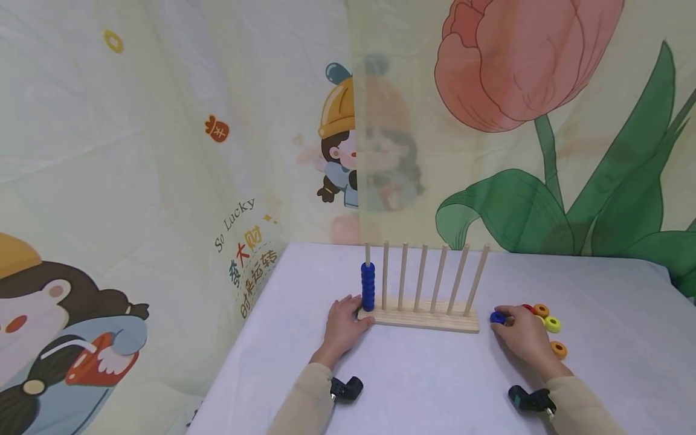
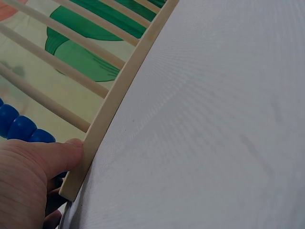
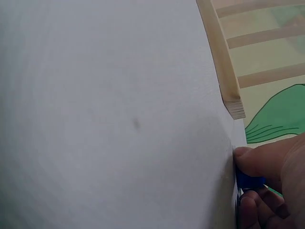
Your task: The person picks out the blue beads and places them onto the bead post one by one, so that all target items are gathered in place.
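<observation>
A wooden peg rack (image 1: pixel 429 320) with several upright pegs stands on the table. Blue rings (image 1: pixel 368 287) are stacked on its leftmost peg. My left hand (image 1: pixel 344 320) grips the left end of the rack's base, the thumb on the front edge and the other fingers behind it; in the left wrist view the thumb (image 2: pixel 64 155) presses against the wood. To the right of the rack, my right hand (image 1: pixel 524 335) pinches a loose blue ring (image 1: pixel 496 318) close to the tabletop. The right wrist view shows that blue ring (image 3: pixel 250 181) under the thumb, partly hidden by the fingers.
Beside and behind my right hand lie loose rings: an orange ring (image 1: pixel 541 310), a yellow ring (image 1: pixel 552 324), another orange ring (image 1: pixel 559 349) and a partly covered red ring (image 1: pixel 527 308). A white cloth covers the table (image 1: pixel 424 380). Printed curtains (image 1: pixel 402 121) hang behind and at the left.
</observation>
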`<state>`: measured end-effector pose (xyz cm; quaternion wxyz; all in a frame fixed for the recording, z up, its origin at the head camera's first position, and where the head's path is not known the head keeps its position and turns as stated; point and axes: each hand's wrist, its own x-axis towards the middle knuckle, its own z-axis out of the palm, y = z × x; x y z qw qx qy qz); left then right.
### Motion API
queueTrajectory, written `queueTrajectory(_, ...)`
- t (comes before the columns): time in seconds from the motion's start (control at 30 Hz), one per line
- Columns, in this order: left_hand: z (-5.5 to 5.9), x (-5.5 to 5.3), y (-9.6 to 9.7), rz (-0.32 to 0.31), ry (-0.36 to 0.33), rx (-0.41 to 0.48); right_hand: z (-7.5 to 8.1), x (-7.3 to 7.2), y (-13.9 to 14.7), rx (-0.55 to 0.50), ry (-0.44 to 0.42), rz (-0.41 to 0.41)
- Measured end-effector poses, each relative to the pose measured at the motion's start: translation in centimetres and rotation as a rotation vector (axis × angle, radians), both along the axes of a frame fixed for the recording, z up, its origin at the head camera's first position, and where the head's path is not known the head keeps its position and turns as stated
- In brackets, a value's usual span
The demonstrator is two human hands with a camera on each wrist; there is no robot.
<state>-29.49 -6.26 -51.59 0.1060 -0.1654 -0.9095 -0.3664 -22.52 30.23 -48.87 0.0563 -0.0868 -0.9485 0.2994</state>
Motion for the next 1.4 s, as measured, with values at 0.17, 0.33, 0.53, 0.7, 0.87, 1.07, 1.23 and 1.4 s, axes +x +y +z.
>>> queueTrajectory(0.17, -0.1, 0.2, -0.1, 0.003, -0.01, 0.008, -0.3, 0.5, -0.2, -0.04, 0.031, -0.011)
queueTrajectory(0.33, -0.1, 0.1, -0.2, 0.005, -0.017, 0.012, 0.4, 1.3, -1.2, -0.061, 0.111, -0.014)
queueTrajectory(0.53, 0.0, 0.0, -0.3, 0.004, -0.002, 0.017, 2.6, 2.1, -3.8, -0.076, 0.198, -0.011)
queueTrajectory(0.7, -0.2, 0.0, -0.2, -0.002, 0.037, 0.025, 4.4, 2.6, -5.7, -0.132, 0.228, -0.045)
queueTrajectory(0.87, -0.1, 0.2, -0.1, -0.012, 0.068, 0.025, 5.2, 3.2, -6.7, -0.151, 0.278, -0.044)
queueTrajectory(1.07, 0.1, -0.1, -0.1, -0.006, -0.01, 0.016, 6.0, 3.5, -8.5, -0.182, 0.342, 0.018)
queueTrajectory(1.23, 0.1, -0.2, -0.3, -0.006, -0.001, 0.004, 6.8, 2.4, -10.3, -0.189, 0.442, 0.105)
queueTrajectory(1.4, -0.1, -0.3, -0.4, -0.013, 0.036, 0.001, 8.0, 0.4, -12.3, -0.209, 0.567, 0.194)
